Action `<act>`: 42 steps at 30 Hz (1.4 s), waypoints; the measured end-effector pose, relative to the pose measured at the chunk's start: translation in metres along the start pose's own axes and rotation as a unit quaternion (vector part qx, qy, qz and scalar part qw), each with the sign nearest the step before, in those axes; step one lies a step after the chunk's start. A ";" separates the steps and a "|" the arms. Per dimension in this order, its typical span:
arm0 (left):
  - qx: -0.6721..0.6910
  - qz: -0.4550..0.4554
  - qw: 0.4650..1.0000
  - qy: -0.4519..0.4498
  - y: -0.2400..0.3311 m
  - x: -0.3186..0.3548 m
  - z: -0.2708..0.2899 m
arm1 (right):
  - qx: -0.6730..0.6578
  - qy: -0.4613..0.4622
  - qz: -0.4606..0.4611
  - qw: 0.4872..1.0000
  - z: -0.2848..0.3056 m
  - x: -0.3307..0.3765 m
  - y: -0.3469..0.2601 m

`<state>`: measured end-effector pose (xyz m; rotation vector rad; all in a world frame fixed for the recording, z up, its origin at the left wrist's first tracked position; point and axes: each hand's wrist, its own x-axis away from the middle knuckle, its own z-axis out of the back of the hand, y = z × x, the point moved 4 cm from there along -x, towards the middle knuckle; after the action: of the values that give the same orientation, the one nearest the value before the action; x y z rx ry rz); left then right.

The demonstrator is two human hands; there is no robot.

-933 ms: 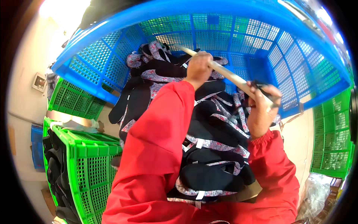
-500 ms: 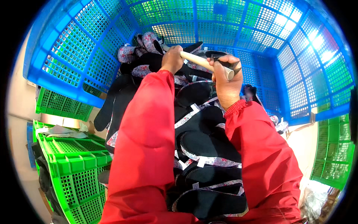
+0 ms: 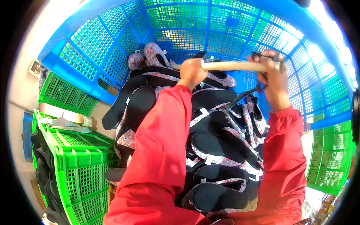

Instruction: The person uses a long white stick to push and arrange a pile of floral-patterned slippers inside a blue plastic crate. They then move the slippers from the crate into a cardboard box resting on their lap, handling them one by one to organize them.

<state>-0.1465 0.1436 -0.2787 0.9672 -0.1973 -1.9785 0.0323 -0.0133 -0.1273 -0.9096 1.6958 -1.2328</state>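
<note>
A pale wooden stick (image 3: 232,66) lies nearly level across the top of a heap of slippers. My left hand (image 3: 193,71) is closed around it in a fist. At the stick's right end my right hand (image 3: 275,77) grips it, with fingers curled and slightly smeared by motion. Something black shows by the right fingers, too blurred to name, and a dark cord (image 3: 242,96) hangs below that hand. Beneath my arms are the black-soled slippers (image 3: 217,146), with floral trim and small white tags.
A big blue mesh crate (image 3: 84,80) surrounds the far side of the heap, its walls rising left, back and right. Green mesh crates stand at the left (image 3: 84,157) and right (image 3: 332,157). Scraps of pale material (image 3: 65,123) lie on the left green crate.
Both hands have moved right, the right one farther, so more of the stick shows between them. The stick has swung from slanted to nearly level. The dark cord now hangs in view.
</note>
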 end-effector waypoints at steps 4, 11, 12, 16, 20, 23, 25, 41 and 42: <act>0.032 -0.021 0.999 0.036 0.016 0.029 0.022 | -0.004 -0.012 -0.028 1.000 0.000 0.014 -0.027; -0.002 0.069 0.997 -0.030 0.052 0.068 0.066 | 0.022 -0.005 -0.053 0.998 -0.006 0.049 -0.076; 0.005 0.064 0.998 -0.012 0.061 0.072 0.075 | 0.026 -0.020 -0.038 0.999 -0.003 0.055 -0.085; 0.019 0.059 0.998 0.026 0.103 0.081 0.097 | 0.021 -0.047 -0.016 0.999 0.019 0.066 -0.120; 0.035 -0.013 0.999 0.001 0.097 0.085 0.089 | 0.012 0.020 -0.044 0.999 0.028 0.100 -0.106; 0.045 -0.063 0.997 -0.031 0.069 0.093 0.082 | -0.020 0.044 -0.044 0.998 0.030 0.119 -0.088; 0.009 -0.071 0.997 -0.032 0.027 0.101 0.075 | -0.022 0.049 -0.031 0.998 0.030 0.130 -0.088; -0.112 0.117 0.965 -0.207 -0.007 0.125 0.093 | 0.047 0.060 -0.141 0.987 0.070 0.063 -0.111; -0.123 0.123 0.962 -0.210 0.006 0.129 0.100 | 0.053 0.060 -0.143 0.986 0.072 0.066 -0.122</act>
<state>-0.2496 0.0177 -0.2793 0.3377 -0.2848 -1.8982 0.0826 -0.1295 -0.0357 -1.0574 1.6130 -1.5819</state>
